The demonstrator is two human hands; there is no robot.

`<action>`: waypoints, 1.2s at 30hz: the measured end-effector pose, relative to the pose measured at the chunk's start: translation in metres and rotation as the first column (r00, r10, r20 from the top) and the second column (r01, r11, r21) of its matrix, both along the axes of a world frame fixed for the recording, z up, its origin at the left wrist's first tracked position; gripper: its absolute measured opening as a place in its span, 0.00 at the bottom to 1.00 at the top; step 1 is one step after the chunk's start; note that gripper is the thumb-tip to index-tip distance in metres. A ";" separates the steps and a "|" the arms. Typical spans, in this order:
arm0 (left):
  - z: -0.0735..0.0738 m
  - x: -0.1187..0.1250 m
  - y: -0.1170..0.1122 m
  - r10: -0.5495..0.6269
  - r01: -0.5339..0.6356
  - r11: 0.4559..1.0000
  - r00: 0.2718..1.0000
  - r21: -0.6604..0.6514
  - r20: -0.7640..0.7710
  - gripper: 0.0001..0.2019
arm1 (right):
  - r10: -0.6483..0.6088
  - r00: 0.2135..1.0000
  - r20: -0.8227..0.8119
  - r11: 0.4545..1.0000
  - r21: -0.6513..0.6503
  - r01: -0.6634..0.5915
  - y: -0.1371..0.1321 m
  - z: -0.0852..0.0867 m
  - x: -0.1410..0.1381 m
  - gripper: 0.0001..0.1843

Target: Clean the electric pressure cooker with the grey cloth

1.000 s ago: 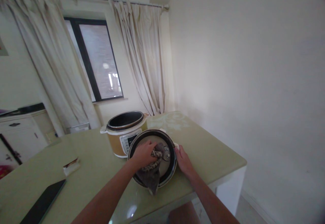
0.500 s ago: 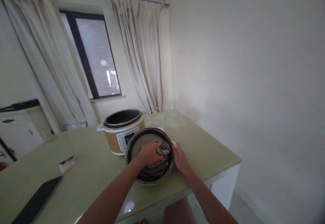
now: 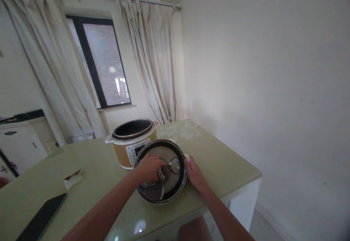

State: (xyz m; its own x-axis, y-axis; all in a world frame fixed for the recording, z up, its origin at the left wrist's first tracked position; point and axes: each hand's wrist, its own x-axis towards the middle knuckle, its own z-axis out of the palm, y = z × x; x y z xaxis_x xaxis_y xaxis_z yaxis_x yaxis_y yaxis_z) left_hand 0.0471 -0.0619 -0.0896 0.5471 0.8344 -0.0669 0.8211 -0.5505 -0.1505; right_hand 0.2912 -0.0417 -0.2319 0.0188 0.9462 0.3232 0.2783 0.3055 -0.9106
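A round pressure cooker lid [image 3: 177,191] stands tilted on the table, its inner side turned up toward me. My left hand [image 3: 150,167] is closed on a grey-brown cloth [image 3: 153,190] and presses it against the left part of the lid's inside. Round metal fittings show on the lid's inner plate, right of the cloth. At the lid's right edge, my right hand [image 3: 193,168] grips a white handle piece [image 3: 187,157]. Just behind the lid sits the electric pressure cooker [image 3: 121,152], uncovered, with its dark inner pot and a front control panel.
On the left of the green table [image 3: 95,168] lie a dark flat tablet-like thing [image 3: 41,217] and a small white packet [image 3: 73,179]. A wall [image 3: 259,88] rises on the right. Curtains [image 3: 153,58] and a window [image 3: 106,62] are behind.
My left hand has moved the cloth from the right side of the lid's inside to the left, uncovering the metal fittings. My right hand stays at the lid's edge.
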 end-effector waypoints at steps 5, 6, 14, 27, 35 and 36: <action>0.013 0.001 0.007 0.120 -0.110 0.940 0.993 0.323 -0.013 0.18 | -0.057 0.991 0.125 0.998 0.005 0.057 -0.002 0.000 0.000 0.28; 0.013 0.005 0.009 0.155 -0.148 0.919 0.988 0.365 0.009 0.18 | -0.071 0.988 0.140 0.997 0.014 0.070 -0.002 -0.001 0.000 0.27; -0.012 0.046 0.012 0.004 -0.032 0.965 0.994 0.261 0.107 0.22 | -0.115 0.987 0.111 0.992 0.071 0.108 -0.007 0.002 0.002 0.25; 0.023 0.003 -0.003 0.226 -0.226 0.974 0.949 0.029 -0.217 0.21 | -0.231 0.969 -0.086 0.961 0.135 0.241 -0.010 0.014 0.004 0.30; -0.003 0.025 0.020 0.226 -0.261 0.904 0.964 0.339 0.140 0.25 | -0.242 0.969 -0.046 0.955 0.165 0.246 -0.013 0.012 0.005 0.31; -0.009 0.032 0.022 0.211 -0.262 0.912 0.959 0.316 0.188 0.25 | -0.239 0.970 -0.042 0.956 0.165 0.242 -0.013 0.012 0.006 0.31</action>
